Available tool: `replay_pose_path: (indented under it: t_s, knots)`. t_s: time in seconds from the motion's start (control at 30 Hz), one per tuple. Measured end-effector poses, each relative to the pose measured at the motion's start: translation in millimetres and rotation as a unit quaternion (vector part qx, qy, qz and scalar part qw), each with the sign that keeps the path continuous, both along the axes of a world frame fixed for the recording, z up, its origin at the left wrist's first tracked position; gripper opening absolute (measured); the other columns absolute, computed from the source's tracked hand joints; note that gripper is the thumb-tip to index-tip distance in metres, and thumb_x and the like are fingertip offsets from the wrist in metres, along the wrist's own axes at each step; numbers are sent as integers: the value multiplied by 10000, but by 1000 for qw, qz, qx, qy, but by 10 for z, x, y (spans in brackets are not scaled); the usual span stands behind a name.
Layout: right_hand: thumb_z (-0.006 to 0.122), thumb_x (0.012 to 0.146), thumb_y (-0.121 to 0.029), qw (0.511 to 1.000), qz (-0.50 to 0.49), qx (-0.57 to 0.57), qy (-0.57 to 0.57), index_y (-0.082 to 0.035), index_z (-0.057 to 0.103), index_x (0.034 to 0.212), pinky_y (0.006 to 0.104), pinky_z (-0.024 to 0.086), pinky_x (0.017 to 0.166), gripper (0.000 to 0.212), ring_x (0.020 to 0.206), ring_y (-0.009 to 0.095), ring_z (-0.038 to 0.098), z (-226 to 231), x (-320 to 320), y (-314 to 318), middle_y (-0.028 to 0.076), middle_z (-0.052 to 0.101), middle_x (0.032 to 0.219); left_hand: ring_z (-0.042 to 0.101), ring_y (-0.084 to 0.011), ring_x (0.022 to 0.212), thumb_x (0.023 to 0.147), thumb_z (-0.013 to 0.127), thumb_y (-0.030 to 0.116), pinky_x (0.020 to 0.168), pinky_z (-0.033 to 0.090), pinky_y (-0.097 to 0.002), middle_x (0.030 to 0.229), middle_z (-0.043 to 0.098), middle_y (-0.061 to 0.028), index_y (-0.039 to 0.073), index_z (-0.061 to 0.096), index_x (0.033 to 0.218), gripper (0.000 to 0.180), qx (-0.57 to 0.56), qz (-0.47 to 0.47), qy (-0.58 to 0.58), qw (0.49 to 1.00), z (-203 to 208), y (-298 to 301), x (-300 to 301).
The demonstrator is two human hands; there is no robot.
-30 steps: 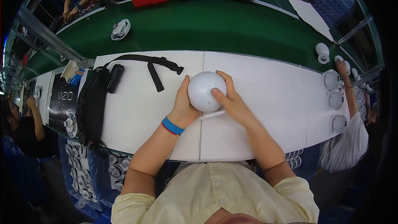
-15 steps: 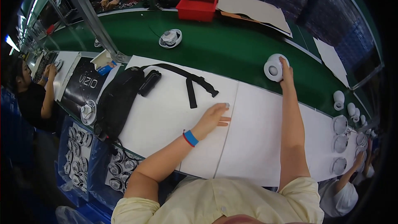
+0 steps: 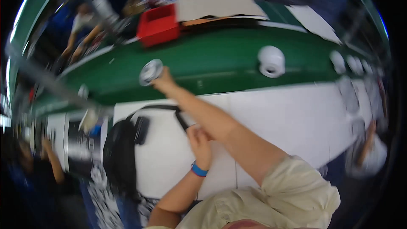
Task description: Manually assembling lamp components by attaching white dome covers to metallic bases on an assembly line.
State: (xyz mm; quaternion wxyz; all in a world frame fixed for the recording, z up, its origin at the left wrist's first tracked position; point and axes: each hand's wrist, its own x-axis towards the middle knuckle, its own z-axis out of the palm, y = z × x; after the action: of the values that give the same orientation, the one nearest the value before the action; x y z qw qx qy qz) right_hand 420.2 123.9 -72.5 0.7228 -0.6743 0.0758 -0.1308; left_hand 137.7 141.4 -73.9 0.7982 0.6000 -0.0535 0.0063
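At the left part of the green belt, my right hand [image 3: 164, 81] grips the rim of a round white lamp fixture [image 3: 151, 72], whose grey-and-white inner side faces up. My right forearm crosses in front of my body to get there. My left hand [image 3: 200, 145], with a blue band at its wrist, hovers over the white tabletop [image 3: 275, 118] close to the right forearm. Its fingers look loosely apart and hold nothing I can see; motion blurs them. A white rounded lamp housing [image 3: 271, 61] stands on the belt, right of the middle, away from both hands.
A black waist bag [image 3: 121, 157] with a strap lies at the table's left. Behind the belt are a red bin [image 3: 159, 25] and cardboard sheets [image 3: 218, 6]. More white housings [image 3: 338, 62] stand far right. Metal posts rise at left. Co-workers sit at left, far left and right.
My right hand has let go of the white housing on the belt and swung left to take hold of the round fixture. My left hand has drawn back toward me. The view has turned.
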Motion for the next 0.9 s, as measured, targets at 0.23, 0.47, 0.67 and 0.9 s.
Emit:
replay_pose_path:
  t_s: [0.23,0.47,0.67,0.9]
  knots:
    - [551,810,-16,992,78,94,28,40,499,1143,367,558,465,342,524,250,663,251,-760,-593,160,646,806,566,-164,874,979,485,178,755,522,-319,1041,578,-82,43,488,1200,259,5,-52,93,994,109,322,133]
    - [505,866,-36,983,124,85,109,35,521,1252,289,596,583,392,726,201,684,130,-3221,-1884,154,648,1011,355,-369,1337,1025,342,432,1061,368,-515,1504,259,-205,52,65,1521,683,75,-2,-143,987,155,-47,-244]
    - [505,915,-91,972,187,57,133,-29,450,1387,301,579,734,479,927,192,656,291,-4123,-1958,152,616,1157,551,-308,1144,1040,248,460,976,448,-416,1427,358,-255,41,106,1519,652,99,46,-346,932,655,-475,-695]
    - [615,823,-78,787,-417,-452,46,-71,565,1237,459,401,1007,417,1145,369,528,821,-4673,-5417,184,569,1230,324,-127,571,1042,292,182,586,363,-236,754,417,-38,-122,315,1416,482,160,-26,-316,935,699,-636,-1035]
